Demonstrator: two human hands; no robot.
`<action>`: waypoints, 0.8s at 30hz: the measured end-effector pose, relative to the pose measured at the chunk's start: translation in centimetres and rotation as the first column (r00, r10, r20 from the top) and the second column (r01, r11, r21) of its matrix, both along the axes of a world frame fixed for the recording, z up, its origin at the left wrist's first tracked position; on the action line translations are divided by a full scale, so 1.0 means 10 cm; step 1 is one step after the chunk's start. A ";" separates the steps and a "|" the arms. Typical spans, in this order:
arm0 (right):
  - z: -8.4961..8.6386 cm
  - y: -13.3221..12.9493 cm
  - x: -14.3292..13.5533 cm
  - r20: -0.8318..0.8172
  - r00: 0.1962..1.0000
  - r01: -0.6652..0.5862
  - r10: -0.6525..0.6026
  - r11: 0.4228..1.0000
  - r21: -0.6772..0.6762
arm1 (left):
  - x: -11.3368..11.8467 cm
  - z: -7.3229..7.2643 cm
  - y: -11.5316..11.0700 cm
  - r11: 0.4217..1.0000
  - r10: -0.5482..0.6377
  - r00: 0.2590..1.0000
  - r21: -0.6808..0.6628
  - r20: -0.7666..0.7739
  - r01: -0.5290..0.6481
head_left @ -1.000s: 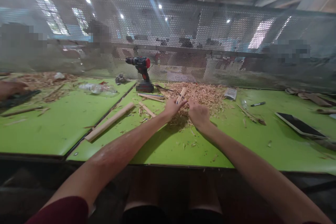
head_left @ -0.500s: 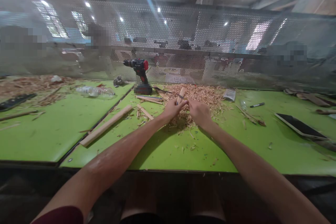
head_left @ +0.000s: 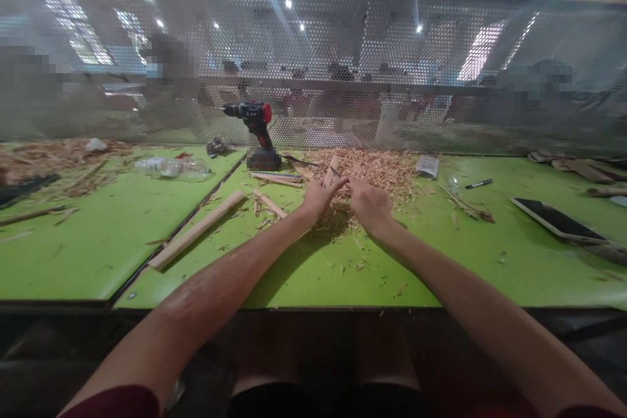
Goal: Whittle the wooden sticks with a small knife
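Observation:
My left hand [head_left: 316, 201] is closed around a short pale wooden stick [head_left: 332, 164], whose upper end sticks out past the fingers. Close against it on the right, my right hand [head_left: 371, 206] is a fist around a knife, its handle hidden in the fingers. The narrow dark blade [head_left: 336, 172] lies across the stick. My left thumb reaches over to the right hand, near the back of the blade. Both hands are just above a heap of curled wood shavings [head_left: 386, 166] on the green table [head_left: 313, 281].
Behind the hands stands a cordless drill [head_left: 255, 119], in front of a perforated metal screen [head_left: 323, 104]. On the left lie a long wooden piece [head_left: 198, 230] and a plastic bottle [head_left: 169, 168]. A pen [head_left: 479, 183] and a tablet-like device [head_left: 556, 219] are on the right. People are blurred beyond the screen.
The camera view has tilted slightly, so the scene sits a little higher and further left. Both hands keep their grips; the stick and blade have shifted only a little between them.

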State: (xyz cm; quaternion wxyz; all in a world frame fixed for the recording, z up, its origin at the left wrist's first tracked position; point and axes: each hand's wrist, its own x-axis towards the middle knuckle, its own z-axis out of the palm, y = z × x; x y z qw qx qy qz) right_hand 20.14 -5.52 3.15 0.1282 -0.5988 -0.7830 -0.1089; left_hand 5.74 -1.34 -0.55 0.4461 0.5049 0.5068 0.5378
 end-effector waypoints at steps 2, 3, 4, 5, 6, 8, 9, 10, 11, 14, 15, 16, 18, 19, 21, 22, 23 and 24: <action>0.01 0.01 0.01 0.001 1.000 0.000 0.000 1.000 0.013 | -0.01 0.01 0.00 1.000 0.010 1.000 0.000 -0.013 -0.010; 0.01 0.03 0.02 0.005 1.000 -0.014 0.014 1.000 0.019 | -0.03 0.02 0.00 1.000 0.000 1.000 0.010 -0.027 0.000; 0.00 0.05 0.04 0.010 0.999 -0.036 0.035 0.999 0.023 | -0.04 0.02 0.00 0.999 -0.021 0.999 0.026 -0.049 0.022; 0.00 0.07 0.07 0.017 0.998 -0.059 0.058 0.998 0.024 | -0.06 0.03 0.01 0.998 -0.043 0.996 0.046 -0.078 0.047; -0.01 0.10 0.10 0.024 0.997 -0.077 0.076 0.997 0.022 | -0.07 0.03 0.02 0.995 -0.065 0.991 0.068 -0.114 0.073; -0.02 0.13 0.14 0.029 0.994 -0.105 0.104 0.994 0.020 | -0.09 0.04 0.04 0.988 -0.073 0.979 0.118 -0.191 0.096; -0.03 0.14 0.16 0.026 0.993 -0.112 0.111 0.994 0.019 | -0.09 0.03 0.05 0.986 -0.059 0.973 0.140 -0.224 0.092; -0.04 0.14 0.16 0.023 0.993 -0.114 0.114 0.993 0.018 | -0.09 0.03 0.06 0.985 -0.042 0.968 0.154 -0.247 0.082; -0.04 0.13 0.16 0.021 0.993 -0.113 0.112 0.993 0.018 | -0.08 0.02 0.07 0.985 -0.032 0.967 0.157 -0.254 0.074; -0.03 0.07 0.12 0.028 0.997 -0.070 0.070 0.998 0.003 | -0.05 0.00 0.05 0.993 -0.045 0.980 0.097 -0.192 0.065; -0.02 0.04 0.09 0.034 0.998 -0.055 0.055 0.998 -0.006 | -0.04 0.00 0.04 0.996 -0.052 0.986 0.062 -0.159 0.062; -0.01 0.01 0.07 0.038 0.998 -0.042 0.042 0.999 -0.013 | -0.04 0.00 0.02 0.998 -0.050 0.990 0.029 -0.129 0.055; 0.01 -0.03 0.03 0.039 0.999 -0.024 0.025 0.999 -0.033 | -0.03 0.01 -0.02 0.999 -0.028 0.996 -0.018 -0.086 0.026; 0.01 -0.04 0.01 0.032 0.999 -0.019 0.021 0.999 -0.046 | -0.02 0.03 -0.03 0.999 -0.007 0.997 -0.032 -0.071 0.005; 0.02 -0.05 -0.01 0.008 1.000 -0.014 0.015 0.997 -0.071 | -0.02 0.06 -0.06 0.997 0.047 0.998 -0.058 -0.045 -0.050; 0.01 -0.05 -0.01 -0.007 1.000 -0.012 0.011 0.997 -0.074 | -0.02 0.08 -0.07 0.995 0.068 0.997 -0.074 -0.031 -0.070; 0.01 -0.03 0.00 -0.023 1.000 -0.010 0.009 0.998 -0.069 | -0.03 0.10 -0.08 0.993 0.075 0.997 -0.092 -0.017 -0.076; 0.01 -0.01 0.02 -0.043 0.999 -0.010 0.008 0.998 -0.055 | -0.03 0.11 -0.09 0.991 0.071 0.997 -0.111 -0.002 -0.071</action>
